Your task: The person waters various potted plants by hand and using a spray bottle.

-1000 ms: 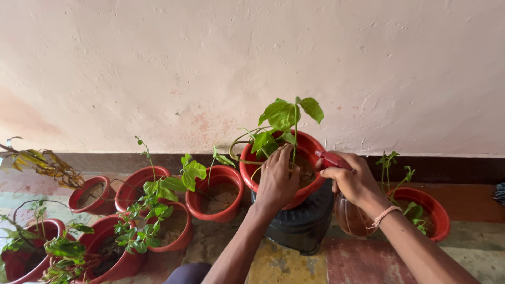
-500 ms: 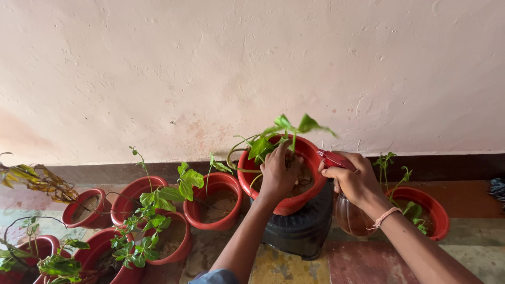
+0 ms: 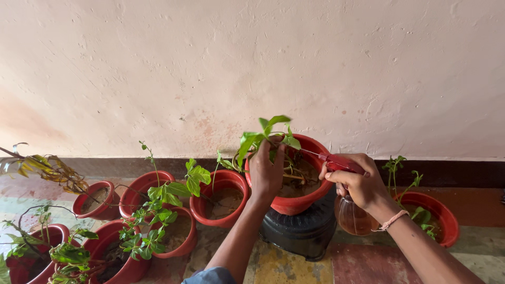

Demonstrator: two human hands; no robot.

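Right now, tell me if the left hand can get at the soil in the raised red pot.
Probably yes. The left hand already rests over the raised red pot's rim, holding the green plant aside; the soil lies open just beyond it.

Left hand [image 3: 266, 173] grips the plant [image 3: 268, 134] in the red pot [image 3: 294, 202]. Right hand [image 3: 357, 184], at 3 o'clock, squeezes a spray bottle [image 3: 347, 210].
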